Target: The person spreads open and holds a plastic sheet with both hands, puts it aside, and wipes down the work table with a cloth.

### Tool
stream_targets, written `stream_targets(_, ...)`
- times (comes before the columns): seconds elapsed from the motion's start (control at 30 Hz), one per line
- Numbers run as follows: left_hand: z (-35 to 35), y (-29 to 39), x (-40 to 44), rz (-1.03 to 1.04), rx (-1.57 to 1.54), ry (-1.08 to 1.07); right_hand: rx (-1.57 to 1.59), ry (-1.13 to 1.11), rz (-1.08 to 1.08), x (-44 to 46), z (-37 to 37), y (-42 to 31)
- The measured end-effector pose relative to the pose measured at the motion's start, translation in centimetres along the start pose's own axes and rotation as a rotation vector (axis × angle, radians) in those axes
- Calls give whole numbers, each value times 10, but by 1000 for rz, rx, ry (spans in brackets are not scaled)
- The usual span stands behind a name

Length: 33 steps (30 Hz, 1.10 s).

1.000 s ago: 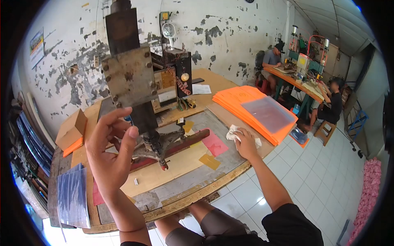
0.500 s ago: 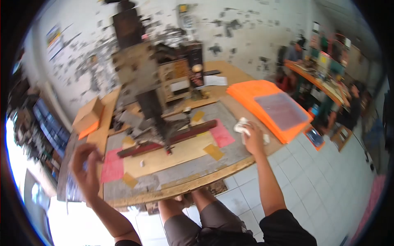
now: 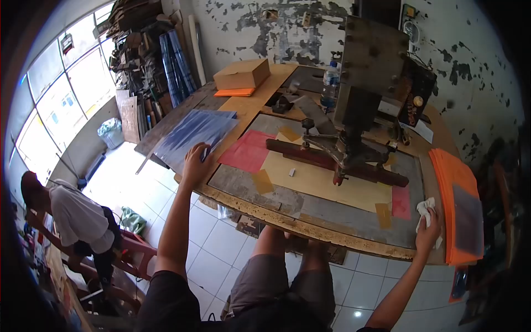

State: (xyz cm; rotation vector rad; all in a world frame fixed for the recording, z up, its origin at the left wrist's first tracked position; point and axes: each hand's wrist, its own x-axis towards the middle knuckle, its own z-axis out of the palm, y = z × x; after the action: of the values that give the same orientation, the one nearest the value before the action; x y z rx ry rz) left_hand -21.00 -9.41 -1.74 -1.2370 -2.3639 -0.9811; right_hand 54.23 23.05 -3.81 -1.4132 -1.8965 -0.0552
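Head view, clock centred on the grey plate (image 3: 310, 207), twelve at the peeling wall (image 3: 310, 33). Left hand (image 3: 194, 165) at nine, fingers curled at the near corner of the sheets (image 3: 193, 133), bluish, see-through, fanned at ten. Cannot tell whether it pinches one or merely rests there. Right hand (image 3: 430, 228) at four, closed round a white rag (image 3: 425, 208), on the strip between plate and orange stack (image 3: 449, 216). Stack sits at three, one film (image 3: 467, 221) on top.

Press (image 3: 373, 61) at one; its red bar (image 3: 287, 148) spans the yellow card (image 3: 315, 182). Card flanked by pink pieces (image 3: 248, 154), pinned with tape (image 3: 263, 181). Both hands outside the bar's line. Small white chip (image 3: 292, 172) loose on the card. Box (image 3: 241, 73) at eleven, bottle (image 3: 330, 88) near twelve. Another person (image 3: 83, 210) at nine, well apart, bent over other work.

Risks, as I judge them: the sheets look slick and overlap, so a careless tug could drag several along or over the nearby table edge. The chip might mark whatever lies over it under pressure. A wide sweep of the rag could nudge the stack or shift its film. Fingers straying beneath the bar could be pinched if it dropped.
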Motion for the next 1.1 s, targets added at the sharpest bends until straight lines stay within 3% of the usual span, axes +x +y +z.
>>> stream_targets(0.53, -16, -20, 46, -122, -164, -292, 163, -38, 22, 2, 4, 10)
stream_targets(0.63, -14, -20, 46, -103, -188, -259, 152, -34, -3, 2, 4, 12)
stream_targets(0.73, -1, -43, 58, -64, -65, -242, 135, -34, -17, 2, 4, 13)
stream_targets(0.83, -7, 13, 80, -251, 293, -255, 146, -43, -11, 2, 4, 15)
stream_targets(0.93, 33, -2, 117, -119, 279, -119, 162, -46, 4, 2, 5, 16)
stream_targets(1.1, 87, -18, 171, -1, 14, -104, 115, -44, 4, 1, -1, 7)
